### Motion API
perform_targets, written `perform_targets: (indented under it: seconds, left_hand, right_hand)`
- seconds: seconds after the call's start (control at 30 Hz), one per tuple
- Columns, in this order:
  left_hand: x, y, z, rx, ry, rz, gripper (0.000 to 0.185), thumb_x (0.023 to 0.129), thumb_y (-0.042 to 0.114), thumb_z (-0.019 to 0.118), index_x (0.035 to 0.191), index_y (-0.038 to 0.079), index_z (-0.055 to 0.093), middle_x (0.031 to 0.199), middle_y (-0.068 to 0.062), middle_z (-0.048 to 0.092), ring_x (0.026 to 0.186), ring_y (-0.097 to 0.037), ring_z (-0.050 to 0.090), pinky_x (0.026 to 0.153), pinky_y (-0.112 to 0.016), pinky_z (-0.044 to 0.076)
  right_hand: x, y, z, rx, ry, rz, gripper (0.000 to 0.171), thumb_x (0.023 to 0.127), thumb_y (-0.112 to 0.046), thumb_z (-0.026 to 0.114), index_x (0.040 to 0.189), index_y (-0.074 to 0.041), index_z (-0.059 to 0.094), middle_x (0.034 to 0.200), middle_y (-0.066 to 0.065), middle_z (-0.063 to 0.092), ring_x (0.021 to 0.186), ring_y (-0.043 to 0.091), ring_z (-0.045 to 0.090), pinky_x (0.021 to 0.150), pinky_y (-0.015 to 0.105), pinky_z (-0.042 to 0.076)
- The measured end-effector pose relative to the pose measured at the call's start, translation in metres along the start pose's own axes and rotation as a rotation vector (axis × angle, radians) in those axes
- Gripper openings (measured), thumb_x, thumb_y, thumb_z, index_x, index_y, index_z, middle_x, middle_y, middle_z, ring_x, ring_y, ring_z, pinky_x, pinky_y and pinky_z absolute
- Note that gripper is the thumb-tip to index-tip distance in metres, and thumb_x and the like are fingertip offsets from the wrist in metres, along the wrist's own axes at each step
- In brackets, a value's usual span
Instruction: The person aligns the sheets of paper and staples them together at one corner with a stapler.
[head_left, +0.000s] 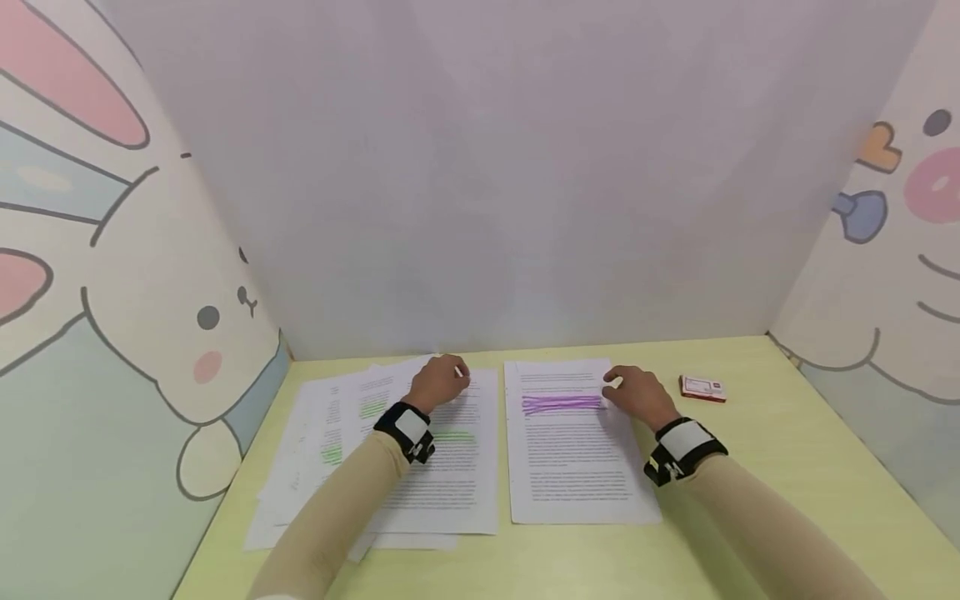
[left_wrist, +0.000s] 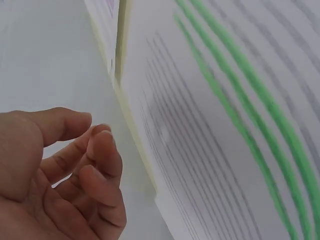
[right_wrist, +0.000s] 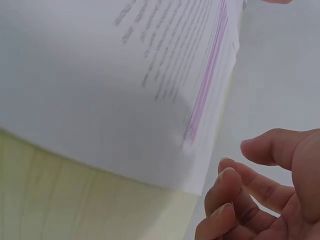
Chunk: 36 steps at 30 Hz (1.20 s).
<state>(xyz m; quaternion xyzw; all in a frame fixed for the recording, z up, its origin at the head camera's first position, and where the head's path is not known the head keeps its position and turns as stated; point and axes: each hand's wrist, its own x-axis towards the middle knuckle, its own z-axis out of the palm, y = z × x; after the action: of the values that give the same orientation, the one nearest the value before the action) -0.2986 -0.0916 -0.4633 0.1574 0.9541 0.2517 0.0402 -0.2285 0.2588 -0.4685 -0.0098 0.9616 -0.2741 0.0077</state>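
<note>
Left hand (head_left: 437, 385) over the green-marked sheets (head_left: 442, 493), right hand (head_left: 639, 395) by the purple-marked page (head_left: 577, 467), fingers (left_wrist: 104, 150) loosely curled, holding nothing. Looks like page sorting; next probably needs a pinch.

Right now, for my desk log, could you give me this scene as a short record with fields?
left papers: overlapping, green highlighting
right sheet: purple highlighting
left hand: over left papers, fingers loosely curled, empty
right hand: near right sheet's upper right corner, fingers loosely curled, empty
small box: red and white, right of right hand
table: pale yellow
</note>
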Motion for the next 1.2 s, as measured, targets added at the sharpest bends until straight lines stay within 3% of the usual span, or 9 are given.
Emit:
perform_targets:
  seconds: [0.23, 0.4, 0.5, 0.67, 0.8, 0.97, 1.2]
  left_hand:
    - [-0.015, -0.042, -0.028, -0.109, 0.045, -0.036, 0.014, 0.099, 0.011, 0.061, 0.099, 0.002, 0.071, 0.081, -0.012, 0.069, 0.065, -0.026, 0.065, 0.055, -0.033, 0.05]
    - [-0.029, -0.071, -0.047, -0.231, 0.037, -0.154, 0.017, 0.1, 0.01, 0.061, 0.104, -0.004, 0.069, 0.091, -0.021, 0.071, 0.071, -0.03, 0.069, 0.058, -0.032, 0.054]
    - [-0.036, -0.088, -0.055, -0.255, 0.034, -0.238, 0.018, 0.1, 0.011, 0.061, 0.106, -0.004, 0.069, 0.093, -0.019, 0.07, 0.069, -0.024, 0.068, 0.058, -0.03, 0.054]
    - [-0.046, -0.11, -0.062, -0.268, 0.026, -0.313, 0.019, 0.099, 0.01, 0.06, 0.103, -0.006, 0.069, 0.088, -0.017, 0.068, 0.065, -0.021, 0.066, 0.057, -0.03, 0.053]
    - [-0.05, -0.12, -0.066, -0.295, 0.001, -0.373, 0.019, 0.098, 0.01, 0.06, 0.102, -0.007, 0.069, 0.081, -0.014, 0.068, 0.062, -0.019, 0.065, 0.056, -0.03, 0.053]
    - [-0.048, -0.124, -0.066, -0.358, -0.087, -0.461, 0.02, 0.098, 0.011, 0.06, 0.098, -0.008, 0.068, 0.072, -0.01, 0.069, 0.054, -0.013, 0.065, 0.053, -0.027, 0.055]
    - [-0.052, -0.121, -0.067, -0.379, -0.158, -0.488, 0.02, 0.096, 0.009, 0.059, 0.088, -0.006, 0.069, 0.071, -0.01, 0.07, 0.052, -0.014, 0.067, 0.05, -0.025, 0.055]
  right_hand:
    - [0.002, -0.022, 0.002, 0.094, 0.026, -0.022, 0.031, 0.1, -0.024, 0.062, 0.113, 0.004, 0.07, 0.101, 0.019, 0.071, 0.079, 0.027, 0.068, 0.066, 0.04, 0.054]
    - [0.006, -0.044, 0.006, 0.293, -0.019, 0.026, 0.043, 0.102, -0.035, 0.061, 0.118, 0.005, 0.068, 0.105, 0.022, 0.07, 0.086, 0.032, 0.071, 0.075, 0.044, 0.058]
    - [0.008, -0.056, 0.009, 0.421, -0.058, 0.052, 0.05, 0.102, -0.038, 0.061, 0.123, 0.008, 0.065, 0.111, 0.026, 0.069, 0.092, 0.033, 0.071, 0.081, 0.044, 0.058]
    - [0.014, -0.072, 0.018, 0.538, -0.099, 0.065, 0.058, 0.102, -0.041, 0.06, 0.128, 0.01, 0.061, 0.117, 0.029, 0.066, 0.093, 0.029, 0.071, 0.081, 0.037, 0.059]
    - [0.018, -0.083, 0.024, 0.632, -0.133, 0.069, 0.06, 0.103, -0.039, 0.06, 0.131, 0.014, 0.057, 0.119, 0.031, 0.065, 0.096, 0.033, 0.071, 0.083, 0.04, 0.059]
    - [0.022, -0.097, 0.036, 0.716, -0.182, 0.102, 0.058, 0.103, -0.035, 0.06, 0.131, 0.015, 0.056, 0.118, 0.031, 0.065, 0.096, 0.034, 0.072, 0.084, 0.041, 0.059]
    - [0.024, -0.114, 0.058, 0.843, -0.303, 0.178, 0.052, 0.104, -0.027, 0.057, 0.131, 0.017, 0.052, 0.12, 0.032, 0.062, 0.098, 0.035, 0.071, 0.085, 0.041, 0.058]
